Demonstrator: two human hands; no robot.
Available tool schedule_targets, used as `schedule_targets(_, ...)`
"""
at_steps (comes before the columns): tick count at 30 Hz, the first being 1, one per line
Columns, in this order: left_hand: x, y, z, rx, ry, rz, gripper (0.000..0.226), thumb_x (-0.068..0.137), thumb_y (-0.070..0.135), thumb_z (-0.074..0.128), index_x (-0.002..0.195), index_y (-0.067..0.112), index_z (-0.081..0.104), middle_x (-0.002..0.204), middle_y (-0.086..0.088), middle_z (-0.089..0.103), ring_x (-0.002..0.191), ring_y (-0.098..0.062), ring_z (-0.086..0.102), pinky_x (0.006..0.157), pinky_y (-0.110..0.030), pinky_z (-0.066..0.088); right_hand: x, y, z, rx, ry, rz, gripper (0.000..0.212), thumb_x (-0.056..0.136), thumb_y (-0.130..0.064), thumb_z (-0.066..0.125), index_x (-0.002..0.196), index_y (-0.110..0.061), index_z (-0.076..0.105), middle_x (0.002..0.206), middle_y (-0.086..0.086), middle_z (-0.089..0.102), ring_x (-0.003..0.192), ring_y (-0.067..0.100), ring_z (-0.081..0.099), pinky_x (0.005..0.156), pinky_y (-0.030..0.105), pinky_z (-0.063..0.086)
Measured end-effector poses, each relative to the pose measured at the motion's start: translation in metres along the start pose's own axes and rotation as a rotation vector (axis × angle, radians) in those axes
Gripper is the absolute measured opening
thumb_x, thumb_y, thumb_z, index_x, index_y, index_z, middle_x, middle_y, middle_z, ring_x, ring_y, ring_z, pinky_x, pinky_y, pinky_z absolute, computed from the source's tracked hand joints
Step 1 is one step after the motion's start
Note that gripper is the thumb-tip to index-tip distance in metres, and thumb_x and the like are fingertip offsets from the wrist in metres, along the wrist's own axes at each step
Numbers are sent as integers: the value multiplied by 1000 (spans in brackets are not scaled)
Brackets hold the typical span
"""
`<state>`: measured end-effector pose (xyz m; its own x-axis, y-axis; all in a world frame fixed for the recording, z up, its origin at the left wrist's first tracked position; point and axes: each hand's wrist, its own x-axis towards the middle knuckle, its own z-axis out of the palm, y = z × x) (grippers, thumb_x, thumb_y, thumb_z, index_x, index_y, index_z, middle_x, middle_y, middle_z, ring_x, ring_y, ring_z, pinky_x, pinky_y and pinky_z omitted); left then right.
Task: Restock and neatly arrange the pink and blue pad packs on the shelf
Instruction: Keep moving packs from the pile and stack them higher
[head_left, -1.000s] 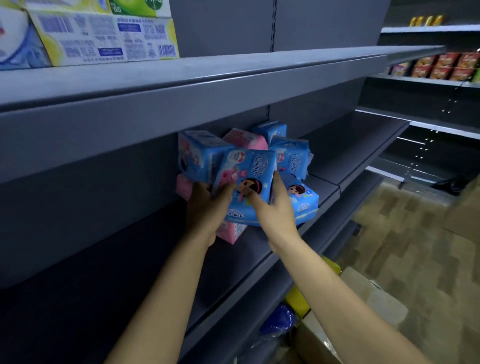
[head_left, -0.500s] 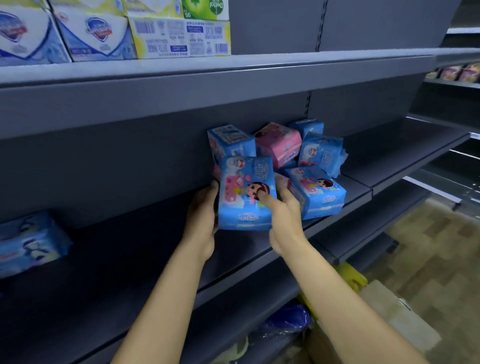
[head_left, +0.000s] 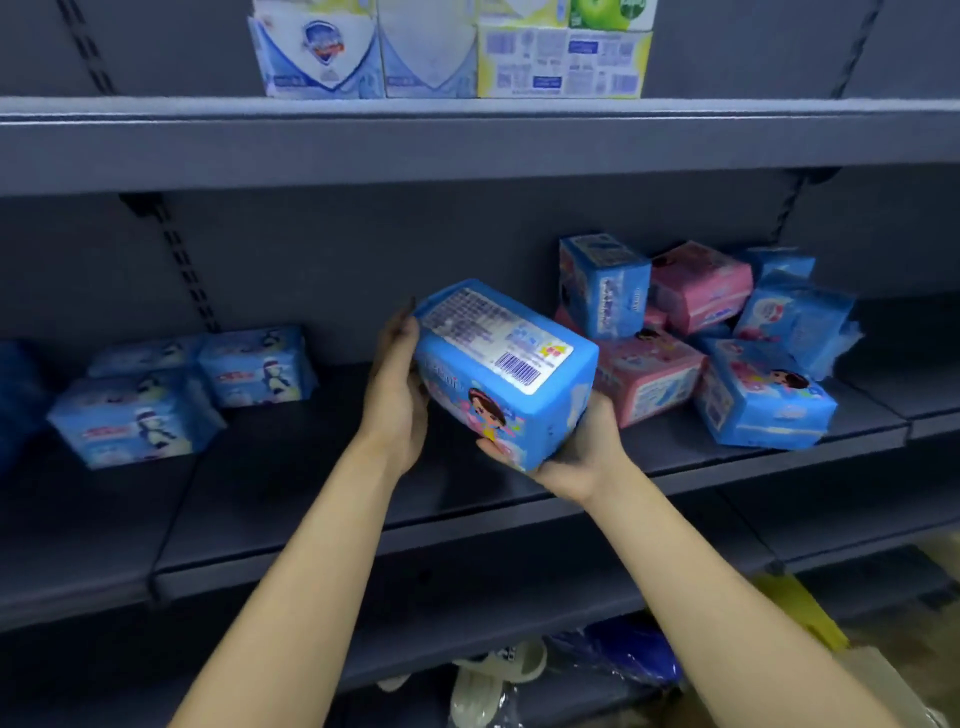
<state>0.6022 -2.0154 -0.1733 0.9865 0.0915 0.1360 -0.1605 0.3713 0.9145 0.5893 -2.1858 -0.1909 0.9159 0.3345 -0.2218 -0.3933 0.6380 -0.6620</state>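
Pack (head_left: 506, 371), a blue one, is hanging clear of the shelf (head_left: 322, 525) between both hands. It is tilting so the barcode side is facing up and the picture side is facing the person. The left hand (head_left: 396, 395) is cupping the pack's left end, fingers curling up behind it. The right hand (head_left: 584, 449) is cradling the low near corner from beneath, thumb lying on the picture side. Both are gripping this one pack, so its weight is resting wholly in the hands.

Just right of the grip, a heap (head_left: 698, 332) of pink and blue packs is lying tumbled, some on end, some leaning together. Well left of the grip, a group (head_left: 140, 415) of blue packs is sitting flat and tidier. The stretch of shelf under the grip is lying between the two, which is probably why the pack is being held here. The tilt is likely helping the person square it for setting down. Above the grip, boxes (head_left: 452, 52) are standing on the next shelf.
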Motion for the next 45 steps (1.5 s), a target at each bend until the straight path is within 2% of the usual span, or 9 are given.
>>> schedule_targets(4, -12, 27, -29, 183, 35, 118, 106, 56, 82, 65, 136, 15, 48, 123, 2, 65, 114, -14, 61, 92, -30, 50, 4, 16, 24, -44, -77, 171, 55, 58, -47, 68, 105, -18, 72, 114, 13, 69, 91, 36, 70, 65, 49, 59)
schedule_targets(7, -26, 42, -54, 316, 3, 144, 105, 54, 84, 65, 133, 16, 49, 118, -1, 67, 108, -18, 64, 87, -35, 52, 13, 27, 37, -113, -33, 295, 58, 82, -60, 49, 99, -12, 74, 108, 16, 70, 84, 35, 71, 60, 47, 59)
schedule_targets(10, -41, 48, -81, 365, 93, 115, 99, 58, 87, 59, 130, 20, 51, 129, -7, 61, 118, -27, 58, 99, -50, 46, 27, 47, 54, -140, -37, 300, 57, 89, -59, 41, 118, -16, 68, 120, 15, 66, 100, 37, 67, 86, 55, 53)
schedule_targets(17, -73, 75, -133, 314, 383, 138, 71, 66, 73, 48, 107, 17, 60, 105, -9, 70, 94, -25, 69, 87, -48, 54, 35, 102, 124, -434, 209, -209, 32, 98, -32, 43, 86, -17, 68, 86, 5, 73, 88, 28, 69, 81, 41, 52)
schedule_targets(21, -85, 91, -167, 244, 482, 149, 77, 68, 72, 48, 121, 17, 56, 105, -5, 70, 97, -23, 68, 87, -45, 54, 18, 128, 159, -705, 1, -587, 22, 99, -36, 44, 118, -33, 54, 104, -21, 67, 100, -1, 63, 83, 22, 50)
schedule_targets(27, -105, 113, -215, 290, 497, 175, 52, 84, 61, 39, 105, 18, 60, 97, 0, 69, 93, -16, 67, 85, -38, 53, 3, 160, 190, -1232, -271, -774, 80, 74, -34, 79, 139, -41, 32, 135, -9, 41, 120, -10, 41, 95, 1, 31)
schedule_targets(34, -129, 124, -288, 349, 603, 116, 65, 76, 57, 42, 114, 6, 53, 112, -15, 65, 113, -40, 56, 99, -59, 42, 10, 221, 239, -1356, -252, -663, 65, 78, -41, 75, 134, -34, 42, 136, -5, 43, 122, 6, 41, 96, 9, 32)
schedule_targets(38, -143, 138, -329, 344, 664, 67, 63, 70, 46, 43, 122, 14, 56, 87, 0, 66, 85, -24, 61, 80, -46, 47, 13, 266, 260, -1333, -247, -631, 65, 77, -35, 76, 133, -35, 43, 140, -1, 42, 135, 17, 36, 108, 33, 36)
schedule_targets(45, -158, 153, -379, 422, 751, 73, 29, 94, 33, 46, 118, 28, 60, 105, 8, 63, 94, -4, 60, 84, -29, 49, 26, 324, 288, -1345, -260, -598, 68, 78, -35, 76, 137, -34, 41, 145, -2, 41, 136, 14, 35, 110, 31, 33)
